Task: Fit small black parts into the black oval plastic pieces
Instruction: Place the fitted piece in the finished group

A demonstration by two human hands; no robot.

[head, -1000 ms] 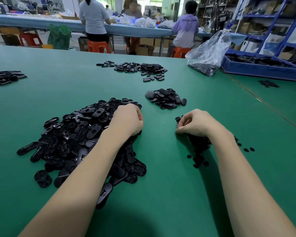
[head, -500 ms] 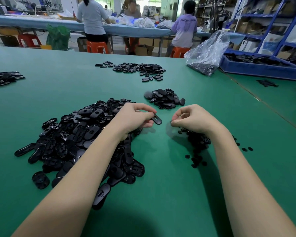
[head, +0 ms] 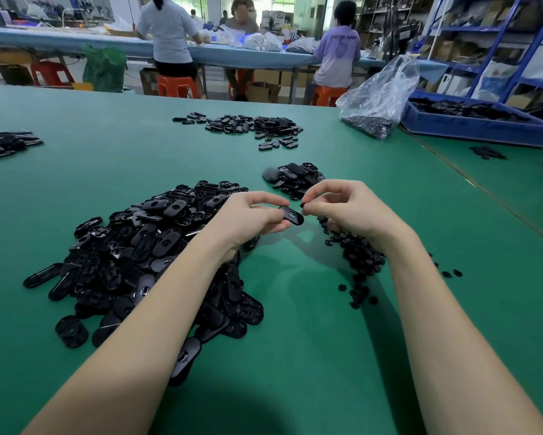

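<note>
My left hand (head: 248, 218) pinches one black oval plastic piece (head: 292, 214) above the green table (head: 311, 356), just right of a big heap of oval pieces (head: 132, 252). My right hand (head: 345, 205) pinches a small black part (head: 303, 205) at the oval piece's right end, almost touching it. Beneath my right wrist lies a heap of small black parts (head: 361, 262), partly hidden by the hand. Behind both hands sits a smaller pile of oval pieces (head: 295, 178).
Further back lie another spread of black pieces (head: 257, 125), a clear plastic bag (head: 376, 98) and a blue bin (head: 477, 120) at the right. A dark pile (head: 6, 144) is at the far left. Three people work at a far bench.
My left hand lifted an oval piece out of the big heap. My right hand rose from the small-parts heap with a part, and both hands came together above the table.
</note>
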